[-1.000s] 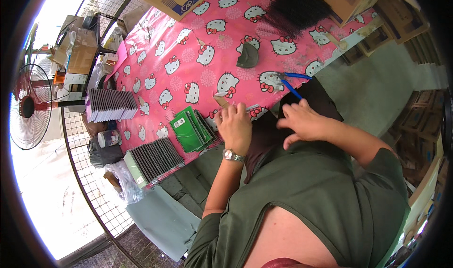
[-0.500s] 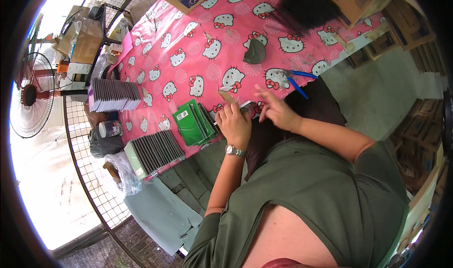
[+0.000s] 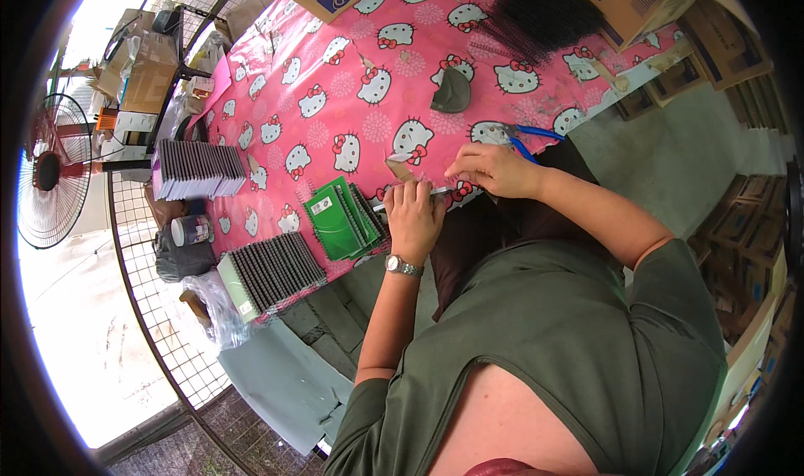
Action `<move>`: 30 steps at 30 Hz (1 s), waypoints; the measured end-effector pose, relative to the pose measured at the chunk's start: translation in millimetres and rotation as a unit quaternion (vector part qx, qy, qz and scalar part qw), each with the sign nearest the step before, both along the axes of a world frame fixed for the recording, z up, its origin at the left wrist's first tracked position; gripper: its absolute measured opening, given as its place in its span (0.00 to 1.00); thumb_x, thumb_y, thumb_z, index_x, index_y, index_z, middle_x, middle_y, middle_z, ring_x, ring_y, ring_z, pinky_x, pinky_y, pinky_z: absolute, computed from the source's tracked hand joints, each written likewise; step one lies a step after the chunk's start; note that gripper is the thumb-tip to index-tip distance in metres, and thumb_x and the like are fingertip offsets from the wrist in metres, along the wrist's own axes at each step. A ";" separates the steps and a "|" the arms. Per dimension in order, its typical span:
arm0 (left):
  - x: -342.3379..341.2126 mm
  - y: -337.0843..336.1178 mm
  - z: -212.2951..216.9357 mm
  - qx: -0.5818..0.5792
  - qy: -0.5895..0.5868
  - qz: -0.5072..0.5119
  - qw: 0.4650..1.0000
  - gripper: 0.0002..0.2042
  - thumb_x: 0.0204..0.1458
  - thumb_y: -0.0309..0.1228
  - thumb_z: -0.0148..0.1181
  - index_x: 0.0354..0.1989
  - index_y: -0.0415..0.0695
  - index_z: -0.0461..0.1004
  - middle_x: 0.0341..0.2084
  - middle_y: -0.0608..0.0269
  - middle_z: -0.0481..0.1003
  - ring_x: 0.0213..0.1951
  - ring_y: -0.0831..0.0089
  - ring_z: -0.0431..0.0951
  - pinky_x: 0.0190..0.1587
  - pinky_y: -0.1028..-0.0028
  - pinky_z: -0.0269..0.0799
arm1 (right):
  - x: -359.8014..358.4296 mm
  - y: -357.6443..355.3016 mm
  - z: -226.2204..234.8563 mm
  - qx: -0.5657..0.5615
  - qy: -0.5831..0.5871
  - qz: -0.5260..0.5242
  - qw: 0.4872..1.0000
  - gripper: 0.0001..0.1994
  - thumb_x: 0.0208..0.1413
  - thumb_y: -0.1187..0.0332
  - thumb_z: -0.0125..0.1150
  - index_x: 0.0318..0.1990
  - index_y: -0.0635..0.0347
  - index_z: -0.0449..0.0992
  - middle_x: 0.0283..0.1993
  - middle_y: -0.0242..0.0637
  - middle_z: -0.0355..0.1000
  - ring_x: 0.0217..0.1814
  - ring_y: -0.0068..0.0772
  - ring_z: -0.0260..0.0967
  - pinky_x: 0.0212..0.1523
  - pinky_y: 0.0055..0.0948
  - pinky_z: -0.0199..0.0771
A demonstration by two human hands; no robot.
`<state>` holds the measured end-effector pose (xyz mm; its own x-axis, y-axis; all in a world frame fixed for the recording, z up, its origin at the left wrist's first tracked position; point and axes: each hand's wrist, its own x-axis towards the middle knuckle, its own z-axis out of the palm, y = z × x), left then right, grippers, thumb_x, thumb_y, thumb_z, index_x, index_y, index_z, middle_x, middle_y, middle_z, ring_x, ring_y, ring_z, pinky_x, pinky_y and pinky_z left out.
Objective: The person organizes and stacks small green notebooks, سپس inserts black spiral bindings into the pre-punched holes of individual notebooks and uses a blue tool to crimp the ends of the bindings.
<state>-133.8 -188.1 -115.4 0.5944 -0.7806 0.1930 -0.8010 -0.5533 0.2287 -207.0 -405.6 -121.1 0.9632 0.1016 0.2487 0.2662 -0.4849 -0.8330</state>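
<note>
A thin, pale strip (image 3: 440, 190) lies at the near edge of the table, straight and narrow, its whitish end showing to the right of the left hand (image 3: 414, 221) and most of its length hidden. The left fingers are bent and close together over it; whether they grip or only press, I cannot tell. The right hand (image 3: 498, 173) is just beside the strip's right end, its fingers curled inward with little gap; I cannot tell whether they hold anything. The table (image 3: 343, 124) wears a glossy pink cover printed with white cat faces and pale flowers, torn in places. Left of the hands lie overlapping green notebooks (image 3: 335, 221), then a row of spiral-bound notebooks (image 3: 272, 275) at the near left edge and another stack (image 3: 197, 170) farther left. Blue-handled pliers (image 3: 540, 132) rest at the right edge, a grey-green rounded piece (image 3: 452, 92) beyond them to the left. At the far right a heap of black wire spirals (image 3: 544, 15) sits beside an open cardboard box (image 3: 636, 7). A fan (image 3: 50, 170) stands left, before wire mesh; more cartons (image 3: 745, 258) are piled right, past a grey floor (image 3: 662, 141).
</note>
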 end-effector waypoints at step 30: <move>-13.4 -3.1 -0.5 -0.040 -0.008 -0.011 0.999 0.13 0.52 0.34 0.60 0.44 0.43 0.72 0.39 0.57 0.74 0.47 0.58 0.71 0.60 0.57 0.58 | -1.5 27.4 35.2 -0.106 0.082 -0.010 0.991 0.16 0.55 0.68 0.63 0.49 0.56 0.67 0.44 0.42 0.74 0.45 0.50 0.75 0.41 0.46 0.75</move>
<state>-147.1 -191.2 -115.9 0.5736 -0.7750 0.2653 -0.8166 -0.5157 0.2593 -208.5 -378.3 -85.9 0.9914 0.1144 0.0632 0.1233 -0.6573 -0.7435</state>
